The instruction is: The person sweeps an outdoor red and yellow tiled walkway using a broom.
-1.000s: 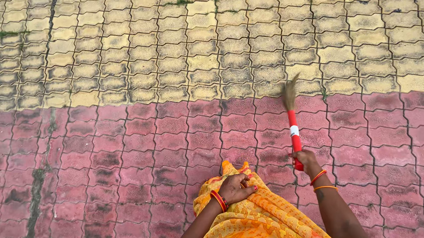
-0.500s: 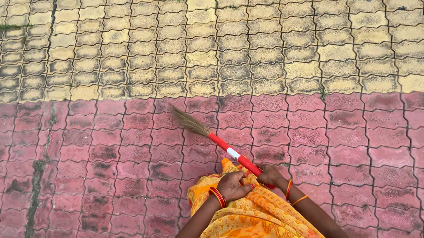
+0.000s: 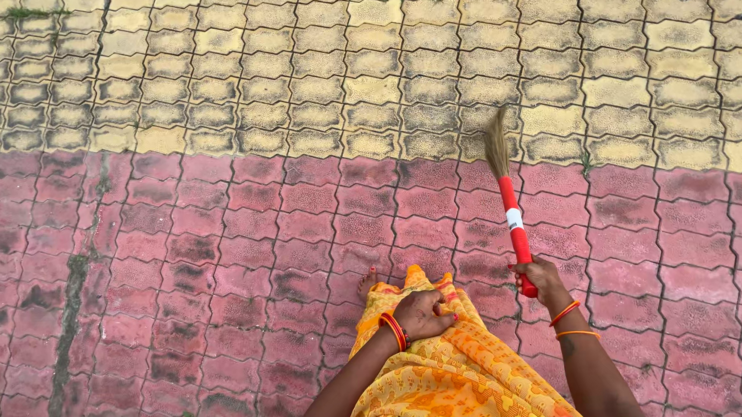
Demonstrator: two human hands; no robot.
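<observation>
My right hand (image 3: pixel 540 277) grips the red handle of a short broom (image 3: pixel 512 217). The broom points away from me, and its brown bristles (image 3: pixel 496 143) reach the line where red paving meets yellow paving. My left hand (image 3: pixel 422 313) rests on the yellow and orange patterned cloth (image 3: pixel 441 376) over my knee, with fingers curled against the fabric. Red bangles circle my left wrist and orange bangles my right. The toes of one bare foot (image 3: pixel 367 282) peek out past the cloth's edge.
The ground is interlocking pavers: red ones (image 3: pixel 220 261) near me, yellow ones (image 3: pixel 336 56) farther off. A dark mossy seam (image 3: pixel 72 295) runs through the red pavers at the left. Small tufts of grass grow in joints at the top left.
The broom swept from the right across to the left in front of me, then swung back to the right and now points forward again. The view has shifted a little forward.
</observation>
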